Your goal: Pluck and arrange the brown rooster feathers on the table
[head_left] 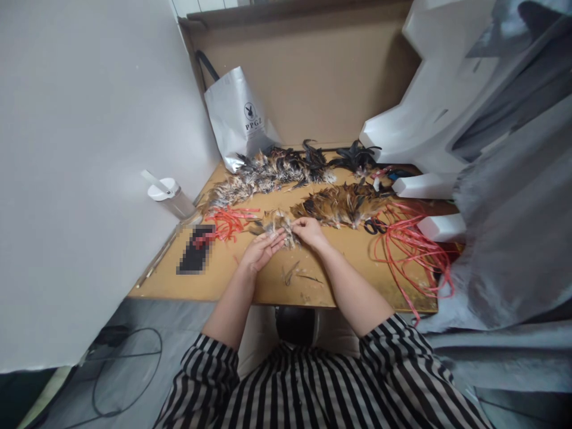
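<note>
In the middle of the table, my left hand (263,249) is turned palm up, its thumb over long fingers, with feathers at the fingertips. My right hand (309,231) comes in from the other side, thumb and forefinger pinched at the same small bunch of brown and pale feathers (277,218). Fingers partly cover the bunch, so its quill ends are hard to make out. Just beyond my right hand lies a row of golden-brown feathers (342,202). A few loose dark feathers (308,278) lie nearer to me.
Cut red plastic strips (227,223) lie left, by a blurred dark rectangle (195,250) and a lidded cup (172,196). Black scissors (374,226) and tangled red ribbon (402,250) are right. Behind are speckled feathers (268,170), black feathers (356,157), a silver bag (239,113).
</note>
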`<action>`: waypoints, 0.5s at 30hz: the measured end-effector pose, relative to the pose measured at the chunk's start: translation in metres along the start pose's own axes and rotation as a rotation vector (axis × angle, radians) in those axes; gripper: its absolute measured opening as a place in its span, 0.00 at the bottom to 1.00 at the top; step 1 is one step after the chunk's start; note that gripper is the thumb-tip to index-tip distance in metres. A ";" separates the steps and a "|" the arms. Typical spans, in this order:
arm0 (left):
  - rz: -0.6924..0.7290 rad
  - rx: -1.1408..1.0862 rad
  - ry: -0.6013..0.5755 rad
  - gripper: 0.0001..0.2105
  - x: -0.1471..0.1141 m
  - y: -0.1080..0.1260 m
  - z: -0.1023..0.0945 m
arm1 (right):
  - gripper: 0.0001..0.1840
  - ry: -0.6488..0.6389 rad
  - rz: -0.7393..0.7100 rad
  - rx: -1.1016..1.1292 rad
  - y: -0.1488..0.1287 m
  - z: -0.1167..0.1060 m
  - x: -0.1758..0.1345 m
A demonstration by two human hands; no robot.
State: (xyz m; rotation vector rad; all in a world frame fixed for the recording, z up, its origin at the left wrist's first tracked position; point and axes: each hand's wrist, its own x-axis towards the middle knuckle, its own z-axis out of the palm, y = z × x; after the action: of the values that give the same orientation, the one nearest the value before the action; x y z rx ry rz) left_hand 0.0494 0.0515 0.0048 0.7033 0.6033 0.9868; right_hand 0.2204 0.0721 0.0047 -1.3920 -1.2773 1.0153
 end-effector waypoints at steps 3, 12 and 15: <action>-0.001 -0.012 -0.003 0.04 0.001 -0.001 -0.001 | 0.08 -0.018 0.101 0.224 -0.008 -0.003 -0.003; -0.006 -0.001 0.012 0.10 0.002 -0.001 -0.002 | 0.10 -0.172 0.130 0.422 -0.016 0.002 -0.011; 0.060 0.055 0.054 0.11 0.005 -0.003 -0.002 | 0.10 -0.212 0.112 0.382 -0.015 0.003 -0.013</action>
State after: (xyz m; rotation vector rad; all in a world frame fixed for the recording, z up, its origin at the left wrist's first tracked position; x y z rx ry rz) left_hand 0.0517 0.0551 0.0006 0.7489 0.6619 1.0508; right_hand 0.2130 0.0598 0.0186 -1.0914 -1.0894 1.4309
